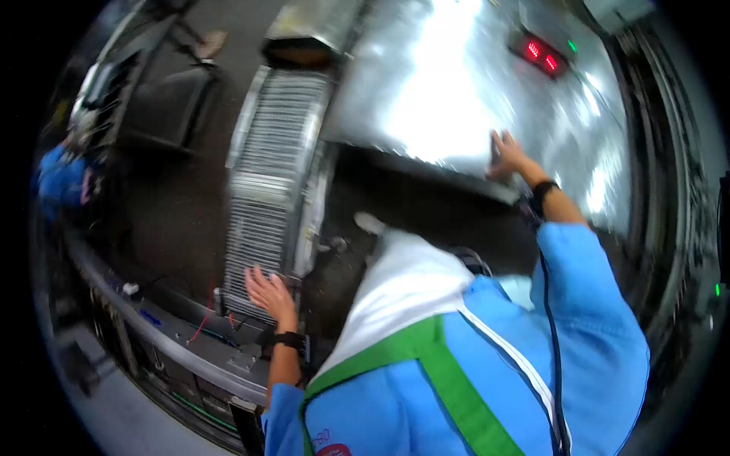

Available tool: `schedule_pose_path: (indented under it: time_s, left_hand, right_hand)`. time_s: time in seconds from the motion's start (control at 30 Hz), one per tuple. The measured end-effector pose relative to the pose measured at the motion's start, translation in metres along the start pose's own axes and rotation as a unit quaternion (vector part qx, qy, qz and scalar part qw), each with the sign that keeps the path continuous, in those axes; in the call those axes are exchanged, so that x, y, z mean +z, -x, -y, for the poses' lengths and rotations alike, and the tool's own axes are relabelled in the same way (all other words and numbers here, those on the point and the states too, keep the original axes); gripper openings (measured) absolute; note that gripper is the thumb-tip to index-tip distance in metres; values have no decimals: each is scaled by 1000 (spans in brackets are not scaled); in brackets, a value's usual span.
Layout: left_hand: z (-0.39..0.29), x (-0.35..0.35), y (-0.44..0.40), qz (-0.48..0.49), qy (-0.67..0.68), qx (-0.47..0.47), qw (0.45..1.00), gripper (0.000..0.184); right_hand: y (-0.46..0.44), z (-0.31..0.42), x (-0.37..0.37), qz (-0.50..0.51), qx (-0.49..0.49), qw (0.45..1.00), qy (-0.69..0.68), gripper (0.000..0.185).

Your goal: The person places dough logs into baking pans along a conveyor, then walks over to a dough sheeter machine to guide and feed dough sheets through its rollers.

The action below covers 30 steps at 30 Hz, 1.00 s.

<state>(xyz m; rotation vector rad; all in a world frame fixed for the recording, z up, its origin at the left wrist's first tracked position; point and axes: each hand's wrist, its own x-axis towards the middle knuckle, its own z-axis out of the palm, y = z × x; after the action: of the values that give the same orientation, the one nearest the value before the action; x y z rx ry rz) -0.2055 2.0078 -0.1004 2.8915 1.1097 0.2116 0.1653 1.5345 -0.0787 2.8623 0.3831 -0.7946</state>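
My left hand (271, 295) is over the lower end of a narrow ribbed metal conveyor (261, 220), fingers spread and nothing in them. Whether it touches the conveyor cannot be made out. My right hand (508, 156) is at the near edge of a shiny metal table (426, 99), its fingers apart and empty, the fingertips at or just above the surface. Dark bands circle both wrists. A dark display with red digits (542, 56) sits farther back on the metal table.
A metal chute (308, 23) stands at the conveyor's far end. Along the lower left runs a metal rail (171, 346) with thin cables. Another person in blue (61, 178) is at the far left, near a dark panel (163, 106). Rails line the right side.
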Motion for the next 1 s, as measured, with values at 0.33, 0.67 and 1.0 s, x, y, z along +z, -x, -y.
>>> schedule_pose_path:
  time_s: [0.33,0.67,1.0]
  left_hand:
    - [-20,19,-34,-29,36,32,998,41]
    - [-40,-2,-34,15,14,94,995,51]
    - [-58,-41,-26,33,48,57,997,46]
  right_hand:
    - [38,-17,7,-82,-7,996,42,103]
    - [51,-6,13,-166,-4,967,194,61]
    - [53,-8,20,-163,-6,980,113,64]
